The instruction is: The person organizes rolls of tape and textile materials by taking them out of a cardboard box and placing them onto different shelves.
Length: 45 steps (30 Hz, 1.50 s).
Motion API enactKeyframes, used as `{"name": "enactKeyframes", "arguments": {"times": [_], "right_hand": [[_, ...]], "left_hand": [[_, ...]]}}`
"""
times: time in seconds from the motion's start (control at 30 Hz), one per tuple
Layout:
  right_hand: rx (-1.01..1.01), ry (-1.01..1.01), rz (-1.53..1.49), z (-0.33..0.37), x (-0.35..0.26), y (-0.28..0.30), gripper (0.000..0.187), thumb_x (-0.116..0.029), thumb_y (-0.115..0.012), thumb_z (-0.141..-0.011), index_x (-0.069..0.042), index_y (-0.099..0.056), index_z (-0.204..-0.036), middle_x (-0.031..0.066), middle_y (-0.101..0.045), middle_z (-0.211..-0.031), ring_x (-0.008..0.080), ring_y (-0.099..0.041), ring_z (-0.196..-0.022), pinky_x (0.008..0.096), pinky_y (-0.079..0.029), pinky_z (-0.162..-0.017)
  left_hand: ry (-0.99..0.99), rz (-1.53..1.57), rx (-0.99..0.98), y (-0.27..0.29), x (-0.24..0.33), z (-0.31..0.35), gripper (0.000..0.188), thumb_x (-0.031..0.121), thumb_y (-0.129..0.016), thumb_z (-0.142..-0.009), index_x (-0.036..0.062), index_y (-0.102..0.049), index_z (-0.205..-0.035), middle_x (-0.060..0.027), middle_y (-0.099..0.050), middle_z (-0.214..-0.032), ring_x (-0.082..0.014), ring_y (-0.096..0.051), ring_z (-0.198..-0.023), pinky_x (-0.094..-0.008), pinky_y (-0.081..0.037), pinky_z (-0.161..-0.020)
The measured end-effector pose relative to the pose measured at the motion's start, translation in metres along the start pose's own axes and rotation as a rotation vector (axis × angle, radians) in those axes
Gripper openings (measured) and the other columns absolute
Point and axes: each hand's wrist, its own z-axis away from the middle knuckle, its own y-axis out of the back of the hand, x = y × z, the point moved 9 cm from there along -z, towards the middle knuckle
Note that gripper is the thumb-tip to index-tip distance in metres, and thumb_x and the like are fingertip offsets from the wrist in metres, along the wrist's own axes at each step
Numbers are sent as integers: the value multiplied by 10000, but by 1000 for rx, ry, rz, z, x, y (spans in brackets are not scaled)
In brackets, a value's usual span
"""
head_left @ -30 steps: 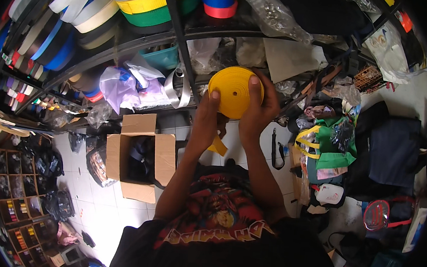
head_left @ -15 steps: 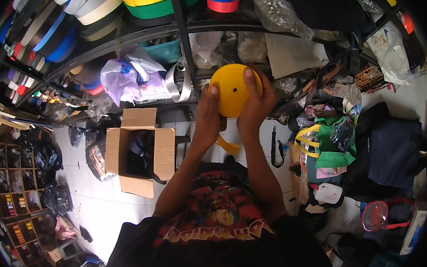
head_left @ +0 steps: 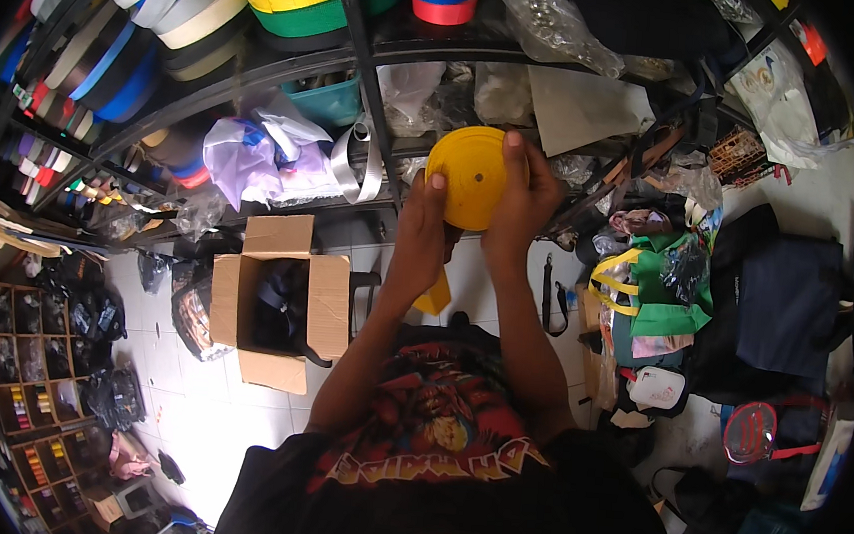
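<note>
A flat yellow roll of webbing strap (head_left: 471, 195) is held up in front of the shelves, its round face toward me and a small dark hole at its centre. My left hand (head_left: 424, 223) grips its left edge, thumb on the face. My right hand (head_left: 523, 199) wraps its right edge, thumb lying along the upper right of the face. The fingers behind the roll are hidden. Below the left hand hangs a loose yellow strap end (head_left: 434, 294).
A black metal shelf (head_left: 364, 51) ahead carries coloured webbing rolls (head_left: 292, 0) and plastic bags. An open cardboard box (head_left: 328, 304) with dark contents stands at lower left. To the right are a green bag (head_left: 669, 311) and dark bags. Spools fill a wooden rack (head_left: 28, 346) far left.
The roll has turned and shifted slightly to the right in both hands. The loose strap end has swung left and hangs more steeply.
</note>
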Motion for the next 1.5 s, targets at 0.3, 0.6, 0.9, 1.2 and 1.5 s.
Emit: {"name": "enactKeyframes", "arguments": {"times": [0.3,0.6,0.9,1.2,1.5], "right_hand": [[-672,-223,228,-8,-10,-16,327,-237,-730,-846,-7,-660,-1067,73,-653,-1008,153,-614,-953,274,-478,-825],[-53,-34,89,16,5,18,340,-227,-706,-875,-29,-626,-1140,62,-614,-1065,150,-594,-969,285,-474,-860],[-634,-375,178,-17,17,5,418,-179,-734,-839,-20,-624,-1209,72,-659,-1043,140,-627,-961,274,-492,-844],[-791,-349,174,-11,32,1,333,-206,-748,-847,-12,-697,-1113,71,-696,-978,112,-641,-877,232,-499,-787],[-112,32,73,-6,5,25,359,-226,-739,-861,35,-688,-1102,84,-693,-969,125,-623,-865,256,-484,-804]], "left_hand": [[49,-84,-266,-7,5,-1,520,478,-323,-1039,11,-528,-1141,-37,-530,-769,-105,-460,-572,-256,-379,-494],[6,-113,-69,-4,-3,-13,549,483,-326,-1037,-15,-534,-1136,-67,-563,-773,-129,-518,-610,-279,-424,-521],[146,-15,-263,-17,-1,-9,488,390,-344,-1053,-42,-572,-1060,-58,-579,-771,-125,-564,-678,-267,-471,-591],[63,-281,-370,-11,-12,-21,452,378,-386,-1039,-20,-599,-1005,-25,-566,-734,-81,-518,-632,-246,-435,-587],[-26,-136,36,-13,-13,-31,502,448,-393,-1026,-18,-576,-1062,-48,-571,-714,-113,-542,-579,-255,-431,-518]]}}
